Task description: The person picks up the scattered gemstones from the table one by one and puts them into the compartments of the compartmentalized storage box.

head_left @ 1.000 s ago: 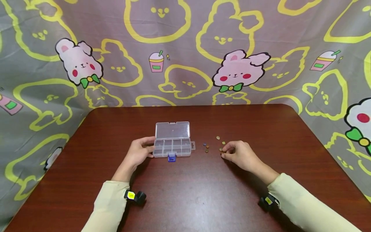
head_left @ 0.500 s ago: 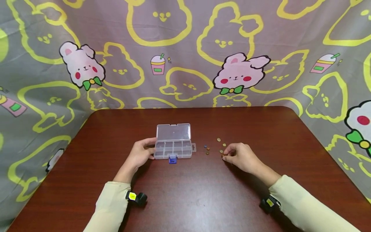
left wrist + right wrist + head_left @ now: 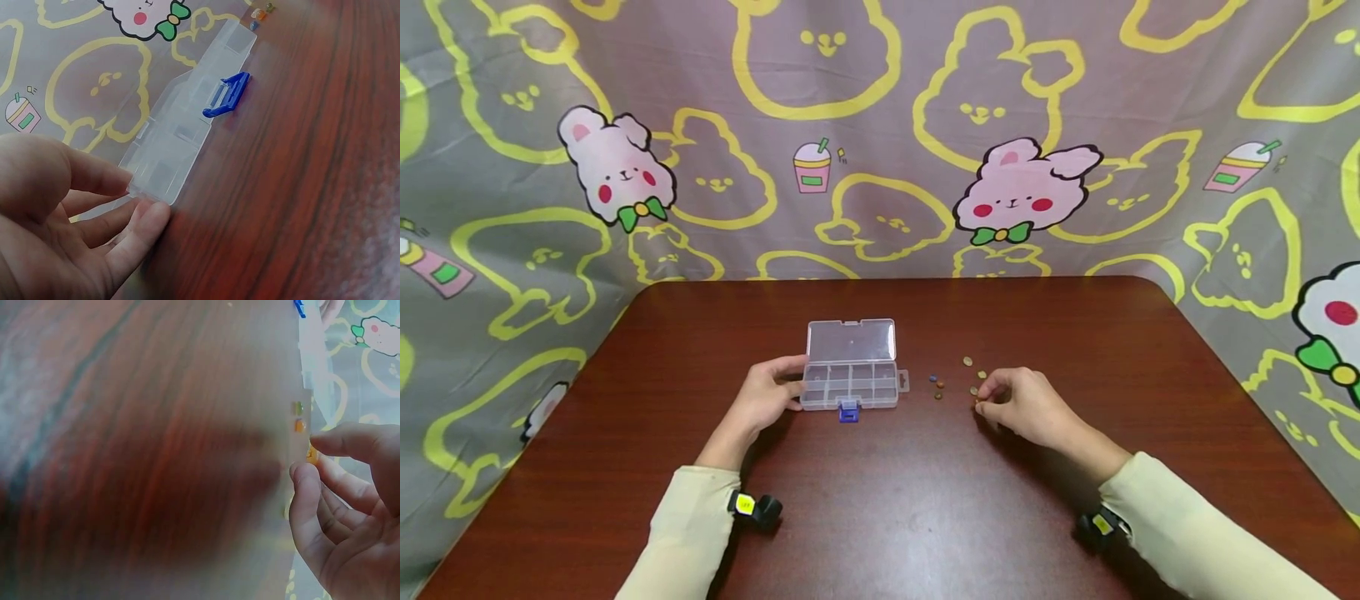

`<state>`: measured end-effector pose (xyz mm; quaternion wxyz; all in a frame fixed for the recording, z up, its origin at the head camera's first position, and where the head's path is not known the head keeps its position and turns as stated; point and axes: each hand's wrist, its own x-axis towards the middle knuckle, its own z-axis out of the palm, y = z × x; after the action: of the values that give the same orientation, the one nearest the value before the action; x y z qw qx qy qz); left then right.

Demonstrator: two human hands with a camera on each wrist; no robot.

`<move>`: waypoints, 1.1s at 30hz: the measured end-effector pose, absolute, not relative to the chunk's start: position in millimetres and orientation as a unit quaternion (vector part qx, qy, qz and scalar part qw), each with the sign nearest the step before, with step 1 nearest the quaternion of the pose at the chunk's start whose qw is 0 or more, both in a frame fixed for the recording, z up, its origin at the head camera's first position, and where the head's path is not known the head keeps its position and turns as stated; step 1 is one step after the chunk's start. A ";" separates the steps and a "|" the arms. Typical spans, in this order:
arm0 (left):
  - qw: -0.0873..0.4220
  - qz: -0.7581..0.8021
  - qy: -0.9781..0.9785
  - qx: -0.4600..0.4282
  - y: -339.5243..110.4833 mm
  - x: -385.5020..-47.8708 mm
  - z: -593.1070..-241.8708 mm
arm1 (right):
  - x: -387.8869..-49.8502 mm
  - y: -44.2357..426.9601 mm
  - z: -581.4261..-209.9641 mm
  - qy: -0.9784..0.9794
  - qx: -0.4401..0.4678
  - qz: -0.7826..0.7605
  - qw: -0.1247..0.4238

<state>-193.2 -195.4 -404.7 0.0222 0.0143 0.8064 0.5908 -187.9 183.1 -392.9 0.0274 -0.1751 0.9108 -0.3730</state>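
Hardly anything has moved since a second ago. The left hand (image 3: pixel 765 395) grips a long, clear plastic box (image 3: pixel 880 403) by its nine o'clock end. At three o'clock from the box, the right hand (image 3: pixel 1022 404) pinches a tiny orange bead (image 3: pixel 312 454); small pale yellow-green beads (image 3: pixel 982 375) lie toward twelve o'clock.

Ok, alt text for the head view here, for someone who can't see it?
A person's left hand holds the left end of an open, clear compartment box on a reddish-brown table, while the right hand pinches at a tiny orange piece. More small colored pieces lie nearby. Behind hangs a gray cloth printed with cartoon rabbits.
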 end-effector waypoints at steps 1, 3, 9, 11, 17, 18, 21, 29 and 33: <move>0.021 0.592 0.806 0.015 -195.6 -193.1 -404.9 | -188.2 182.5 -392.8 0.911 -0.175 -0.373 0.029; 0.020 0.594 0.804 0.013 -195.3 -192.4 -404.6 | -188.4 181.1 -392.6 0.911 -0.176 -0.372 0.029; 0.021 0.581 0.814 0.007 -193.8 -193.0 -404.1 | -191.0 175.8 -391.7 0.906 -0.180 -0.383 0.027; 0.023 0.573 0.819 0.007 -194.0 -193.7 -404.1 | -192.1 172.8 -391.2 0.902 -0.179 -0.391 0.029; 0.026 0.568 0.822 0.002 -194.9 -195.3 -405.1 | -194.8 162.1 -388.4 0.894 -0.184 -0.408 0.027; 0.027 0.570 0.821 0.000 -195.2 -195.3 -405.2 | -195.4 160.2 -388.0 0.893 -0.186 -0.409 0.026; 0.028 0.572 0.820 -0.003 -195.5 -195.0 -406.2 | -197.1 155.2 -388.1 0.891 -0.193 -0.411 0.024; 0.031 0.569 0.822 -0.008 -195.0 -193.8 -404.4 | -200.8 140.6 -388.1 0.884 -0.185 -0.427 0.039; 0.030 0.569 0.822 -0.011 -194.6 -194.0 -403.8 | -203.6 133.4 -386.2 0.882 -0.189 -0.430 0.033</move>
<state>-194.0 -194.6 -403.8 0.0299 -0.0107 0.8221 0.5685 -203.6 133.4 -386.2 0.0328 -0.1887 0.8821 -0.4303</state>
